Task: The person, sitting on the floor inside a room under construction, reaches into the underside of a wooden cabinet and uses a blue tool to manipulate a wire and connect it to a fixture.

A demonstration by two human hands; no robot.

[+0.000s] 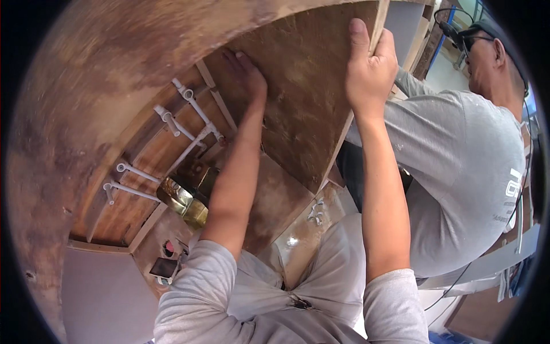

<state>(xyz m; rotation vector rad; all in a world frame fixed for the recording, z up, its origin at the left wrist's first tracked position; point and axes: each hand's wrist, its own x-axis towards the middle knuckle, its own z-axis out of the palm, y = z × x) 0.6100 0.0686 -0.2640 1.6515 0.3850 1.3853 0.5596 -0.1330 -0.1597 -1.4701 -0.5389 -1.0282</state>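
A dark brown wooden panel (303, 114) stands upright before me, inside a wooden enclosure. My right hand (371, 69) grips its pale right edge near the top, thumb on the face and fingers curled round the edge. My left hand (246, 74) lies against the panel's face near its upper left, fingers stretched out. Left of my left forearm, white plastic pipes (192, 103) with elbow fittings run along the plank wall (100, 221), and a shiny brassy metal object (183, 200) sits below them, partly hidden by that forearm.
Close at my right, a co-worker (470, 172) in a grey shirt, cap and glasses crouches behind the panel's edge. A dark small device (163, 268) lies at lower left. A curved wooden surface (48, 143) arches over the left and top. Cables (455, 289) hang at lower right.
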